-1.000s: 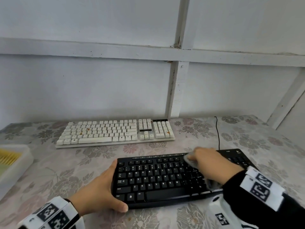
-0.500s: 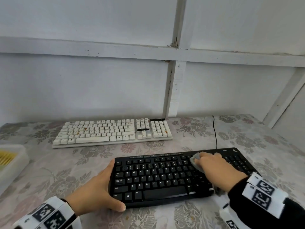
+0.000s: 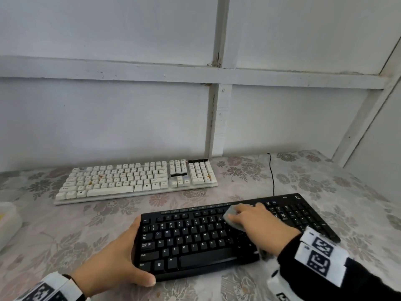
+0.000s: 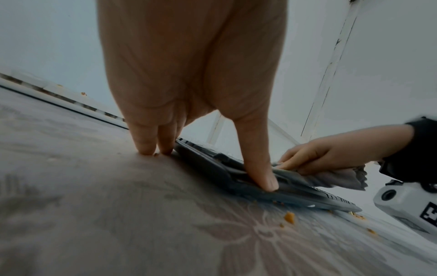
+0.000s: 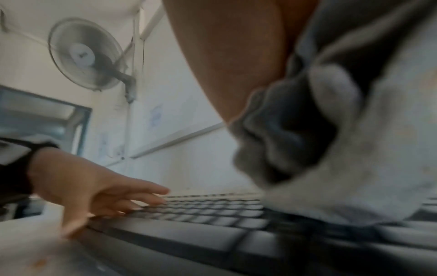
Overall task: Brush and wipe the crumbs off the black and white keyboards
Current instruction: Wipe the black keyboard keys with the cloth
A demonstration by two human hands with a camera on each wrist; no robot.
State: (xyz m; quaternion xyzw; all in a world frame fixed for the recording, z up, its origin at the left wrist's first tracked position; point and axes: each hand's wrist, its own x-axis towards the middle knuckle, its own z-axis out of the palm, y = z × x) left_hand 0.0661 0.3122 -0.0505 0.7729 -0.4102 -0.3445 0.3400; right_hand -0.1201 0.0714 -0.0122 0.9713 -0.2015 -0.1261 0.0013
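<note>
The black keyboard (image 3: 195, 242) lies near the front of the table. My left hand (image 3: 115, 257) braces its left end: the thumb (image 4: 260, 171) rests on the front corner and straight fingers (image 4: 146, 142) press down at the far corner. My right hand (image 3: 258, 222) grips a bunched grey cloth (image 3: 232, 216) and presses it on the upper key rows right of the middle. In the right wrist view the cloth (image 5: 354, 149) fills the right side above the keys (image 5: 189, 229). The white keyboard (image 3: 136, 179) lies behind, with orange crumbs (image 3: 101, 176) on its keys.
Orange crumbs (image 4: 289, 217) lie on the floral tablecloth (image 3: 65, 224) by the black keyboard's front edge. A white tray (image 3: 8, 218) sits at the left edge. A black cable (image 3: 272, 174) runs back to the wall (image 3: 130, 116). A wall fan (image 5: 82, 54) hangs high up.
My right hand slid the cloth a little to the right along the upper key rows, then back to the left. My left hand stayed on the keyboard's left end.
</note>
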